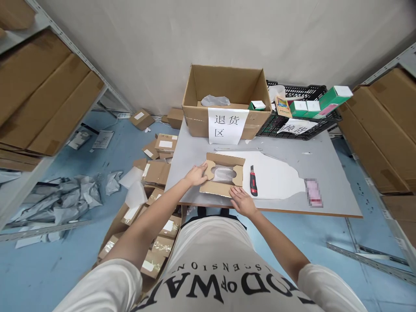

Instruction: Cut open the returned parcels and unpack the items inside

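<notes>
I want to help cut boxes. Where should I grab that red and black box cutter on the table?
Hold the red and black box cutter around its thick near half, coming from above. It lies flat on the grey table with free space on its right; the flat cardboard packet lies on its left.

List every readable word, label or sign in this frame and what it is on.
"退货区": white paper sign taped to the large open carton.
"换货": partly readable on the paper on the black crate.
"OD OF WA": upside down on the person's shirt.
Green boxes: too small.
</notes>
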Demonstrator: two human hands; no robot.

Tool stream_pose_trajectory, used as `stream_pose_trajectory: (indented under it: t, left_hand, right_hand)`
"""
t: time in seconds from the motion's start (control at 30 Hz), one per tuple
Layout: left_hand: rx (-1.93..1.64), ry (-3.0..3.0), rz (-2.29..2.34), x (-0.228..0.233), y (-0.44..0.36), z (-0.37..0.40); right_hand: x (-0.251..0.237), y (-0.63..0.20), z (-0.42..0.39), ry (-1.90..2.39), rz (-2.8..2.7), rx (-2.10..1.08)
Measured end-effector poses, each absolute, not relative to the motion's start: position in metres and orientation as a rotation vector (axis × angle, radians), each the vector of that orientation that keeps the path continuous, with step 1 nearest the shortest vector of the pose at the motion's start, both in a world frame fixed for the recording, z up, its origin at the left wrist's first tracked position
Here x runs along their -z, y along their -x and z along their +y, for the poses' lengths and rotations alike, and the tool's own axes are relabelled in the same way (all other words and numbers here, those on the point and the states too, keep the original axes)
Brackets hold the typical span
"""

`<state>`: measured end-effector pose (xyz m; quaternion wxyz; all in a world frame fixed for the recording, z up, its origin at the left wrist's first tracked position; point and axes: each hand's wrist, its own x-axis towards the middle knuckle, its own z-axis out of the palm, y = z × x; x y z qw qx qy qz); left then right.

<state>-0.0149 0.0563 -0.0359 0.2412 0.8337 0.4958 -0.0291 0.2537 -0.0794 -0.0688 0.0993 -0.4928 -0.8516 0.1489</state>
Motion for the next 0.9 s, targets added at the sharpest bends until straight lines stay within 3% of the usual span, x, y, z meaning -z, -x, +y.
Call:
stream_pose_trajectory:
  t: [0.17,0.4,0.57,0.67,0.8,0.9]
  left_hand:
    - [-0.043,-2.15,1.641,0.033,-0.011,0.043]
    - [0.099,-1.985,1.839,0.027,-0.032,0.04]
    - [0.029,-1.914,1.809,0.025,-0.026,0.038]
    - [-0.135,-1.771,1.757,0.031,-0.014,0.041]
    - [-0.593,-1.355,1.625,0.048,0.001,0.042]
    - [-0.819,-0.879,1.424,0.061,0.01,0.038]
  right_hand:
    - [0.034,-0.248,-0.036,2.0,-2.041,-0.445]
    - [0.017,-0.215,0.008,2.529,-1.954,-0.596]
    - [0.017,-0.219,0.007,2.479,-1.923,-0.682]
    - [0.021,-0.245,0.004,2.316,-1.77,-0.896]
    - [0.037,-0.279,-0.007,1.861,-1.178,-1.371]
    - [0.054,-0.291,-0.018,1.605,-0.696,-1.519]
